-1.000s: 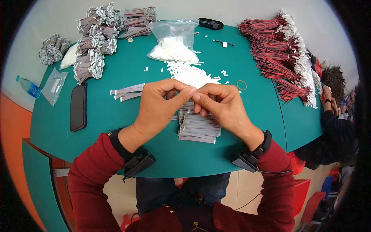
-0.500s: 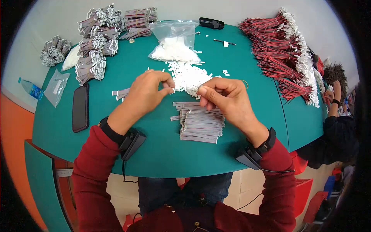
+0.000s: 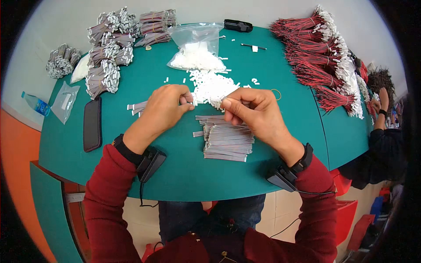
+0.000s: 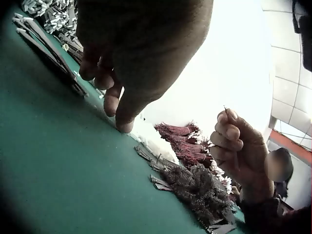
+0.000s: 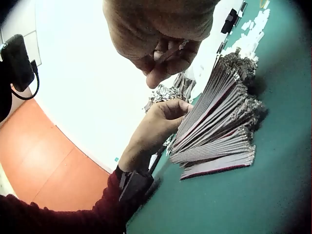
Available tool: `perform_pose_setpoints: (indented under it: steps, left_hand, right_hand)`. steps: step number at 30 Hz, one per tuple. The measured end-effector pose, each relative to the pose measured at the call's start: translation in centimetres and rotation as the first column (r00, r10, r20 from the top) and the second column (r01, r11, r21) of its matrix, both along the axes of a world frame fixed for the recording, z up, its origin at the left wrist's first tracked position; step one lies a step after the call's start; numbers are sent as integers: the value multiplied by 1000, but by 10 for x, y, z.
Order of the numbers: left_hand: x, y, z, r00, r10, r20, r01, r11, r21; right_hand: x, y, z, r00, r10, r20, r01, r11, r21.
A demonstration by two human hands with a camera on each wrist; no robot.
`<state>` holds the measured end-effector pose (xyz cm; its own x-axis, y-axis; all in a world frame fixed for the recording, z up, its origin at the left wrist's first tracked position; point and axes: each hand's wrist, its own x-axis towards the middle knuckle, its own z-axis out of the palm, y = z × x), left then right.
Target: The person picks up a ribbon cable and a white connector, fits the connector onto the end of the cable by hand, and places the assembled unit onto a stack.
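At the left edge of a heap of small white connectors (image 3: pixel 213 89), the left hand (image 3: pixel 164 105) has thumb and fingertips around a small white piece. The right hand (image 3: pixel 261 115) pinches a thin grey ribbon cable, clearer in the right wrist view, where the cable (image 5: pixel 168 53) lies across the fingers of the right hand (image 5: pixel 161 29). Below that hand in the head view lies a stack of grey ribbon cables (image 3: pixel 228 140). In the left wrist view, fingertips of the left hand (image 4: pixel 141 58) are low at the table, and the right hand (image 4: pixel 239 151) is raised.
A clear bag of white pieces (image 3: pixel 197 55) stands behind the heap. Grey cable bundles (image 3: pixel 103 79) and a dark phone (image 3: pixel 92 125) lie left, red-black wire bundles (image 3: pixel 322 65) right. A bottle (image 3: pixel 36 103) is far left; another person's arm (image 3: pixel 383 103) is far right.
The hands, together at first, have parted. My left hand has moved left to the connector heap, while my right hand has stayed above the cable stack.
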<state>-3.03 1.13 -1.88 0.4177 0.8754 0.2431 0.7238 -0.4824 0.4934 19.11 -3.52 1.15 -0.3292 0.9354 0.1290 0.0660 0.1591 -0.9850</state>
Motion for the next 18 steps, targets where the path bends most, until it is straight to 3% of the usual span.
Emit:
perform_pose_setpoints:
  steps: [1,4,5,7,10,18]
  left_hand:
    - [1,0,2,1000,-12,12,12,1000,12]
    - [6,-3,21,998,47,41,-38,978,-205]
    - [6,-2,20,967,11,254,76,940,-331]
    - [5,-2,18,770,37,636,357,802,-479]
    - [9,-6,22,662,12,750,506,731,-458]
    - [15,-13,22,587,56,808,554,699,-452]
  right_hand:
    - [0,0,0,1000,2,0,-2,1000,-2]
    - [0,1,0,1000,-6,-3,6,1000,9]
    - [0,1,0,1000,-6,-8,6,1000,8]
    - [0,1,0,1000,-5,-18,5,1000,4]
    - [1,2,-1,999,-8,-36,9,1000,28]
    - [1,1,0,1000,-11,-27,12,1000,21]
